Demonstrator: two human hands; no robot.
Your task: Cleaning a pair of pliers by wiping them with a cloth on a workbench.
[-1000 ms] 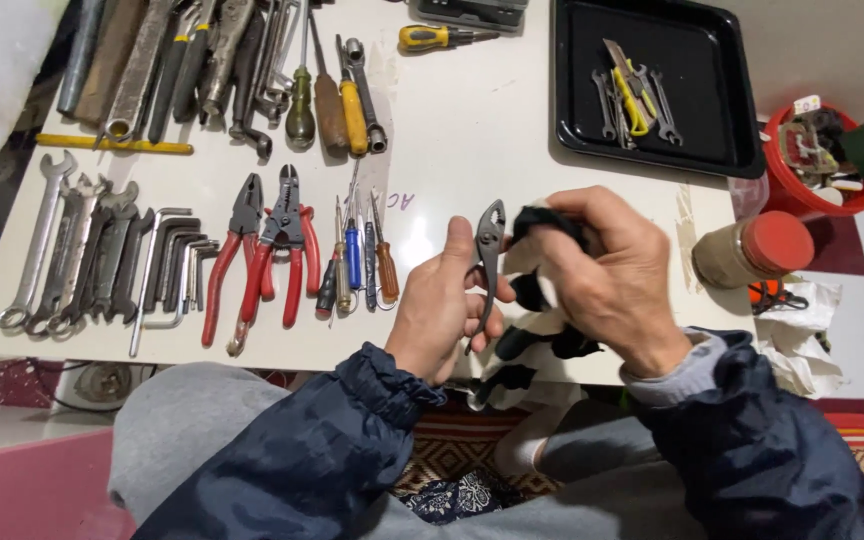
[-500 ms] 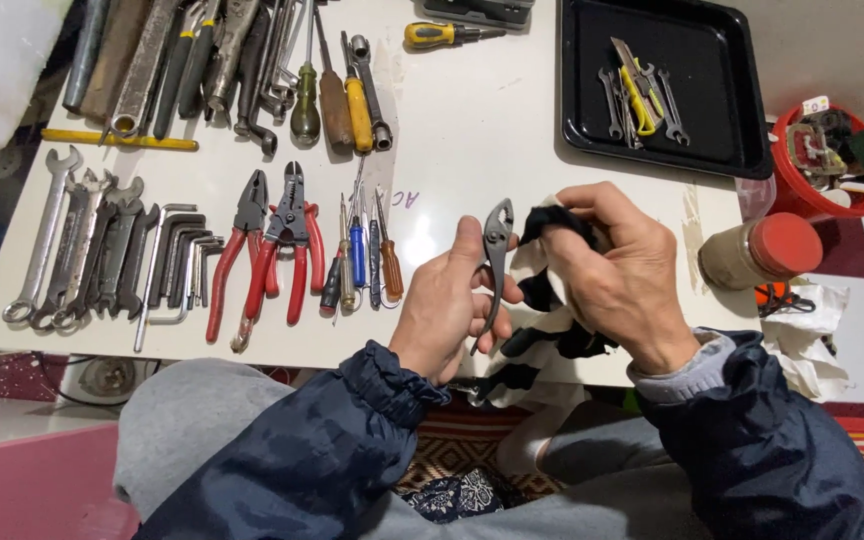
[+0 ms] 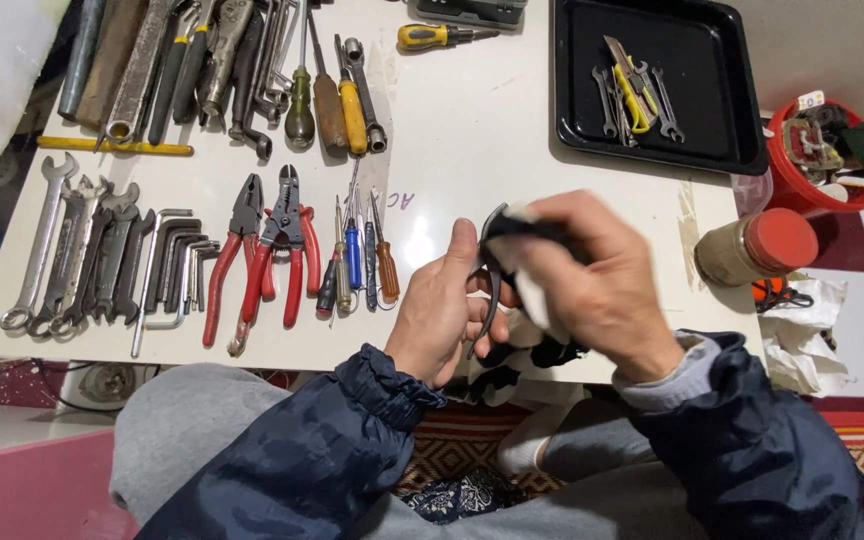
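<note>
Left hand (image 3: 442, 305) is gripping the handles of dark metal slip-joint pliers (image 3: 490, 262), fingers closed round them, thumb lying up along the shaft. Pliers are standing roughly upright over the near edge of the table, head pointing far.

Right hand (image 3: 592, 285) is pinching a black-and-white striped cloth (image 3: 532, 330) and pressing it over the pliers' head, fingers clamped on the fabric; hand is blurred. Cloth is soft and crumpled, tail hanging down past the table edge.

Left of the hands, lying flat in rows:
- small screwdrivers (image 3: 357, 255), blue, orange and dark handles
- two pairs of red-handled pliers (image 3: 267, 255)
- bent steel hex keys (image 3: 172, 265)
- open-ended spanners (image 3: 77, 250), dull grey metal

Far left: pile of bigger steel tools (image 3: 202, 60), with wood- and yellow-handled screwdrivers (image 3: 337, 100) just beside. A yellow-handled screwdriver (image 3: 432, 37) is lying at the far edge.

Far right: black rectangular tray (image 3: 712, 130), glossy, holding small spanners and a yellow utility knife (image 3: 632, 90).

Right: round jar with red lid (image 3: 757, 250) lying on its side at the table edge. Red bucket (image 3: 802, 195) of odds and ends beyond, white rag below.

Table (image 3: 482, 130) is smooth and white. Floor is showing red-and-white tiles on the right and a patterned mat near.
</note>
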